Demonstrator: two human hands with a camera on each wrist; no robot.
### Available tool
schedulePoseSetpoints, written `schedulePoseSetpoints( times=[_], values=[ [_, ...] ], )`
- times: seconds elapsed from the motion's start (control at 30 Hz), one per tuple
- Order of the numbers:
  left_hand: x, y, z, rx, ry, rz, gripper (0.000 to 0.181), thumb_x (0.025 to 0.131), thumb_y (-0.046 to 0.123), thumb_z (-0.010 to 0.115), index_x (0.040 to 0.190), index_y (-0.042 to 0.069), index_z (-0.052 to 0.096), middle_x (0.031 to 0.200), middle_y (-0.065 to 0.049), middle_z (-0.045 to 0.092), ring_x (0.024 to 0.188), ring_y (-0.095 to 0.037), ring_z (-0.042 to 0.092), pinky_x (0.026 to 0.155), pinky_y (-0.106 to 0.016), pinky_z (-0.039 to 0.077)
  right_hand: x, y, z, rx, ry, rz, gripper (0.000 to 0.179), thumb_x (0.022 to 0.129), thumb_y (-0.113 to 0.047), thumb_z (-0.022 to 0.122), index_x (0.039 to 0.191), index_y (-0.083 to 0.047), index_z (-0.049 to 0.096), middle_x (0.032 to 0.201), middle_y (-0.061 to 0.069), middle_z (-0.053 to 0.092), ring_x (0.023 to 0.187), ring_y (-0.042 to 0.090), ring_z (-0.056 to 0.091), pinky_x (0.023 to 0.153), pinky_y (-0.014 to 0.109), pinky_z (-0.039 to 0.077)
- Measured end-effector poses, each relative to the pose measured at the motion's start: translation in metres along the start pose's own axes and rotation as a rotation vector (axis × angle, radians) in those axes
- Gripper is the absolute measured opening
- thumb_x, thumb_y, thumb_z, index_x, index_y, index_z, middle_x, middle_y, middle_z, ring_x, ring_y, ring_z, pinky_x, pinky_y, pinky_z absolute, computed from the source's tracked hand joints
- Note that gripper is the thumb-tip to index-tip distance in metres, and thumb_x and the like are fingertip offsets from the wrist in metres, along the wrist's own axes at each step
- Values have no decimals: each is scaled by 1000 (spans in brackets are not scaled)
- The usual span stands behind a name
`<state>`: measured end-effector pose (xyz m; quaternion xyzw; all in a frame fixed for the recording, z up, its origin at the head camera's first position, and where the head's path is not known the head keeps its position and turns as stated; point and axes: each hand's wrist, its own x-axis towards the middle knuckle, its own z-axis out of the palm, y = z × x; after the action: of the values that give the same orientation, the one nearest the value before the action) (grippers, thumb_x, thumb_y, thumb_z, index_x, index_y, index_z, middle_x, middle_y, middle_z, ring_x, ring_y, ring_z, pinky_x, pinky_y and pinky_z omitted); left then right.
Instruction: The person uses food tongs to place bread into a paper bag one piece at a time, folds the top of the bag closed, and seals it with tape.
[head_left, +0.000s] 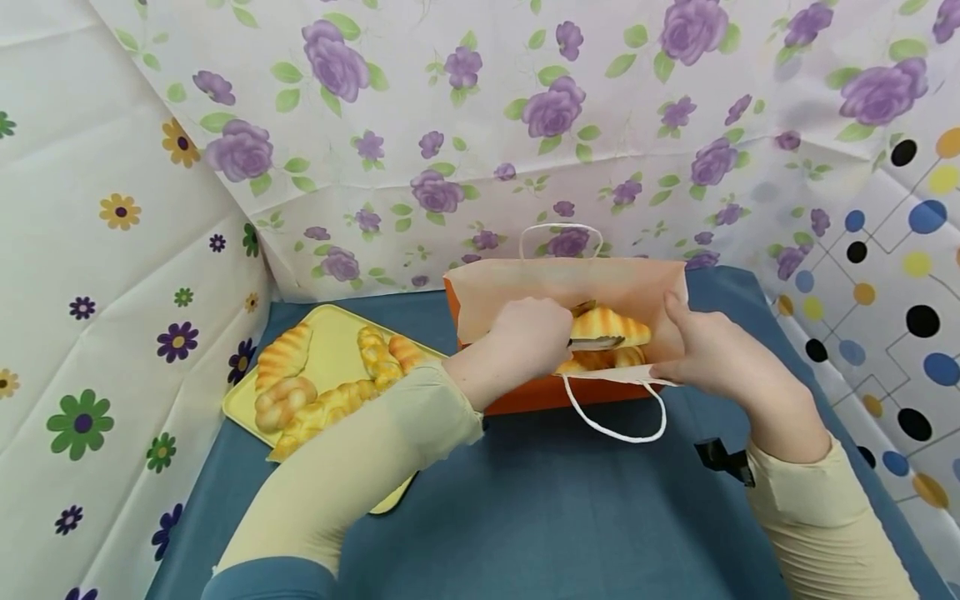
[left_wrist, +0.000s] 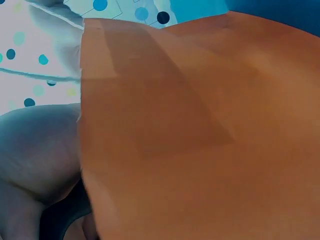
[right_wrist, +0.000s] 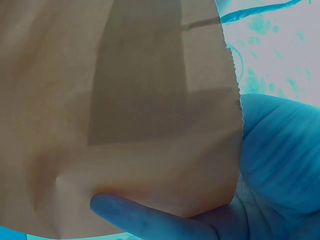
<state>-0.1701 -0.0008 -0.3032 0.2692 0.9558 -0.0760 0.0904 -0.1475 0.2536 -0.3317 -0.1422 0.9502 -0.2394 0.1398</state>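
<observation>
1. The yellow tray [head_left: 330,329] holds some breads [head_left: 337,406], with the left sleeve [head_left: 352,450] above it. An elbow dropped low could knock a bread off. These breads lie well apart from the left fingers.

2. The left hand [head_left: 528,337] is over the bag [head_left: 491,292], fingers curled round the tongs [head_left: 597,342]. If they squeeze too softly, the croissant [head_left: 611,323] could slip out; too hard might dent it.

3. The croissant is inside the bag's mouth, between the tong tips, just right of the left fingers. Its left end is hidden, so I can't tell if they touch it. More breads [head_left: 600,358] lie under it.

4. The right hand [head_left: 712,354] pinches the bag's right end. If it lets go, the bag could fold or tip. The croissant is left of these fingers, apart from them.
</observation>
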Motion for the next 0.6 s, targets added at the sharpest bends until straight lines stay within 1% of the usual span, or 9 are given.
schedulePoseSetpoints(
  times=[0.1, 0.2, 0.3, 0.4, 0.6],
  values=[
    [2, 4, 4, 1, 25, 20, 27, 102, 45, 74, 97, 19, 80, 91, 3, 74, 80, -20, 72, 66, -36, 61, 0, 0, 1, -3, -1, 1, 119, 95, -28, 85, 168, 4, -3, 85, 1, 72, 69, 13, 69, 71, 44, 54],
    [4, 6, 8, 1, 41, 25, 25, 102, 42, 75, 96, 18, 81, 91, 3, 75, 81, -19, 73, 67, -35, 61, 1, -1, 1, -2, -7, 4, 118, 95, -28, 84, 168, 4, -3, 84, 0, 72, 69, 13, 69, 72, 45, 55],
    [5, 9, 8, -6, 34, 19, 23, 102, 40, 74, 95, 19, 81, 93, 4, 75, 82, -19, 73, 67, -35, 61, 1, -2, 1, -8, -10, 11, 116, 96, -27, 83, 168, 5, -2, 82, -1, 72, 68, 13, 68, 72, 44, 54],
    [5, 12, 6, -9, 10, 15, 22, 102, 39, 74, 97, 19, 81, 95, 4, 76, 83, -18, 72, 67, -34, 61, 2, -1, 0, -11, -9, 15, 114, 96, -27, 83, 168, 6, 0, 80, -2, 71, 67, 13, 68, 73, 44, 53],
    [4, 14, 2, 6, 4, 8, 21, 103, 36, 72, 102, 18, 82, 97, 4, 76, 85, -18, 71, 68, -32, 60, 2, -2, 1, -19, -8, 16, 115, 96, -27, 84, 167, 7, 0, 79, -3, 71, 69, 13, 68, 74, 45, 54]
  ],
)
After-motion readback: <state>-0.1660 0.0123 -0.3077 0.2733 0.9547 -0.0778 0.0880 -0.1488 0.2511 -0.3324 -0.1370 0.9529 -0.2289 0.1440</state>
